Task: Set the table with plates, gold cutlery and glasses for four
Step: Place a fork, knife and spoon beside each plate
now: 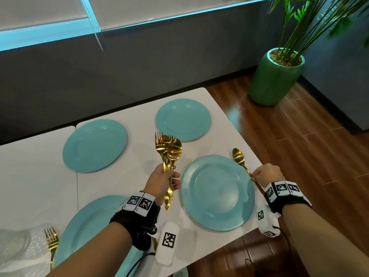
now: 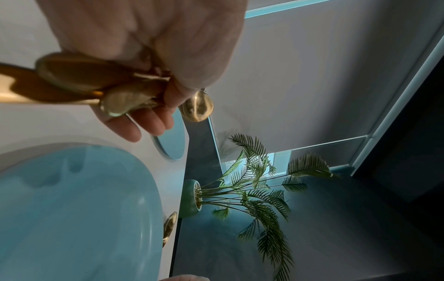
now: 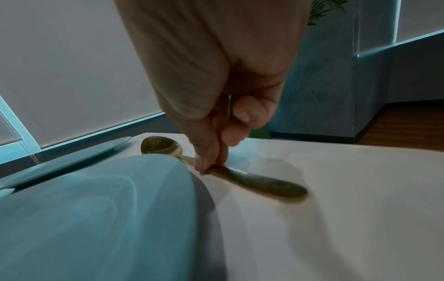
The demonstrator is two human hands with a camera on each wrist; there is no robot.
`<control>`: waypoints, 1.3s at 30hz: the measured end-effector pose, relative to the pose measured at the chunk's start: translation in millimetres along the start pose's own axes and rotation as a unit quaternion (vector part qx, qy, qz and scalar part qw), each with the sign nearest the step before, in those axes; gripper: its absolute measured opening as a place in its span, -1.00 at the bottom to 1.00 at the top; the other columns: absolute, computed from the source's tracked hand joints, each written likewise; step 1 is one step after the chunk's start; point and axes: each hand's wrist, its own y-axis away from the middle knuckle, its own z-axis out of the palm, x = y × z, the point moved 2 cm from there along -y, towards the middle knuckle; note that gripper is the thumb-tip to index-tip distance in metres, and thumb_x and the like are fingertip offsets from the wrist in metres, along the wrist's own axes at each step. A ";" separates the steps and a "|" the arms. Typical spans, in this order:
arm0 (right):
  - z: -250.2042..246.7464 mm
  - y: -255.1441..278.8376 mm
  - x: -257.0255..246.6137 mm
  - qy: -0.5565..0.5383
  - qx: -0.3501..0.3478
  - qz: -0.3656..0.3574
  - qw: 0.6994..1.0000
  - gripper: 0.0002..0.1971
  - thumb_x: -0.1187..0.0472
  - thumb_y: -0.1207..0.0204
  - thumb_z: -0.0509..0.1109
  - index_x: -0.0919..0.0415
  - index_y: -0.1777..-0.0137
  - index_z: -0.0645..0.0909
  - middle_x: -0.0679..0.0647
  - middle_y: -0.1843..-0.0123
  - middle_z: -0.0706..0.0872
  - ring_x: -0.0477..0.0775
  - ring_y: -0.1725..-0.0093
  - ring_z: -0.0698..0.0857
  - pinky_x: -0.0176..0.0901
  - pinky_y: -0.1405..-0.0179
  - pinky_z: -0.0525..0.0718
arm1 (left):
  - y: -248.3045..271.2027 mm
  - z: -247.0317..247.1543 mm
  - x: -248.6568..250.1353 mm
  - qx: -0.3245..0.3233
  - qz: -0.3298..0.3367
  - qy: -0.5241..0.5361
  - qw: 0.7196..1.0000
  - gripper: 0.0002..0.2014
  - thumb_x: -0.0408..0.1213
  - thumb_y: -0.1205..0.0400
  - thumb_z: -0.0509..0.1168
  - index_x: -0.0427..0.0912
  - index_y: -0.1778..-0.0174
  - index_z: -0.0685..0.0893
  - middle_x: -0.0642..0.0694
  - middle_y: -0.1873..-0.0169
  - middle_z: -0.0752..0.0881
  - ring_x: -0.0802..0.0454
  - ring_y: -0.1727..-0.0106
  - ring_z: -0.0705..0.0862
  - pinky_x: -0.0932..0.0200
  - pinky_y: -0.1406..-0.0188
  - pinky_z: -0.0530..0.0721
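Observation:
Four teal plates sit on the white table [image 1: 223, 134]: far left [image 1: 94, 145], far right [image 1: 183, 119], near right [image 1: 217, 192] and near left [image 1: 89, 226]. My left hand [image 1: 171, 176] grips a bunch of gold forks and spoons [image 1: 168, 154] upright between the plates; the left wrist view shows their handles [image 2: 96, 83] in my curled fingers. My right hand [image 1: 254, 177] pinches the handle of a gold spoon [image 1: 238, 156] lying just right of the near right plate. In the right wrist view the spoon [image 3: 259, 182] is down at the tabletop beside the plate [image 3: 96, 218]. A gold fork [image 1: 52, 242] lies left of the near left plate.
A green pot with a palm [image 1: 276, 76] stands on the wooden floor right of the table. The table's right edge runs close to my right hand. A seam [image 1: 76, 176] splits two tabletops. Something clear and blurry [image 1: 12, 244] sits at the near left corner.

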 end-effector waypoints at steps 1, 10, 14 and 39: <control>0.0 0.2 -0.1 -0.005 0.001 0.000 1.000 -0.82 0.18 -0.53 0.43 0.16 -0.06 0.79 0.14 -0.07 0.76 0.17 -0.01 0.69 0.01 -0.15 0.71 | 0.3 -0.9 0.0 0.000 0.000 0.001 1.000 -0.84 -0.44 -0.71 0.07 -0.26 -0.11 0.53 -0.17 0.30 0.59 -0.03 0.36 0.57 0.12 0.24 0.66; 5.8 13.7 -17.7 -0.041 0.036 -0.003 0.999 -0.79 0.08 -0.37 0.57 0.13 0.04 0.77 0.12 0.06 0.76 0.11 0.09 0.69 -0.13 0.02 0.69 | 1.8 -6.5 -1.0 0.003 0.002 0.009 1.000 -0.83 -0.44 -0.71 0.06 -0.28 -0.14 0.52 -0.17 0.29 0.60 -0.03 0.34 0.58 0.12 0.23 0.66; 7.7 12.1 -15.3 -0.052 0.038 0.017 0.998 -0.77 0.11 -0.35 0.59 0.20 0.04 0.78 0.12 0.15 0.72 0.12 0.15 0.67 -0.13 0.08 0.69 | 5.0 -9.5 1.2 0.001 0.004 0.023 1.000 -0.82 -0.45 -0.71 0.06 -0.29 -0.14 0.52 -0.17 0.30 0.59 -0.02 0.35 0.57 0.12 0.24 0.66; 31.7 167.9 -227.4 -0.101 -0.087 -0.359 0.924 -0.78 0.05 -0.44 0.49 0.22 0.14 0.79 0.03 0.27 0.75 -0.11 0.35 0.59 -0.22 0.24 0.61 | 41.4 -69.3 2.1 -0.042 0.092 -0.053 0.993 -0.78 -0.45 -0.71 0.08 -0.11 -0.18 0.51 -0.06 0.25 0.66 0.08 0.30 0.56 0.21 0.29 0.51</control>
